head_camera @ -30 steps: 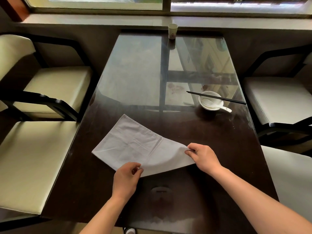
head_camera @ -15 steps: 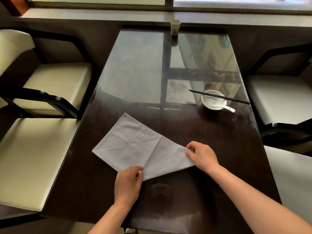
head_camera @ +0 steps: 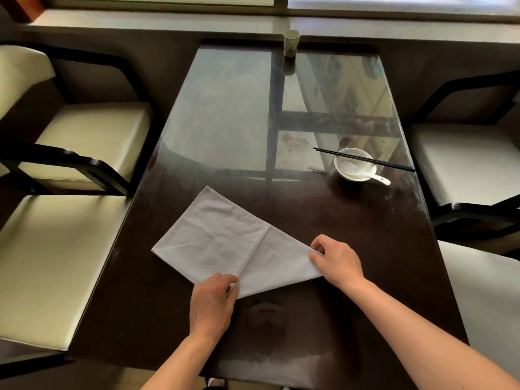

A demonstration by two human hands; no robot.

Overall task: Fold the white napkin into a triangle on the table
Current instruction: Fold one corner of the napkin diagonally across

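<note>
The white napkin (head_camera: 219,243) is stretching away leftward; the left hand (head_camera: 212,302) is pinching its near corner, the right hand (head_camera: 337,260) is pinching its right corner.

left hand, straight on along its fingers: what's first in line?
The left hand meets the white napkin, whose near corner it pinches. Beyond it only bare table shows; the bowl seems right of that line.

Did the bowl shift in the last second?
No. The bowl sits at the same spot near the right edge of the table, chopsticks across it.
</note>
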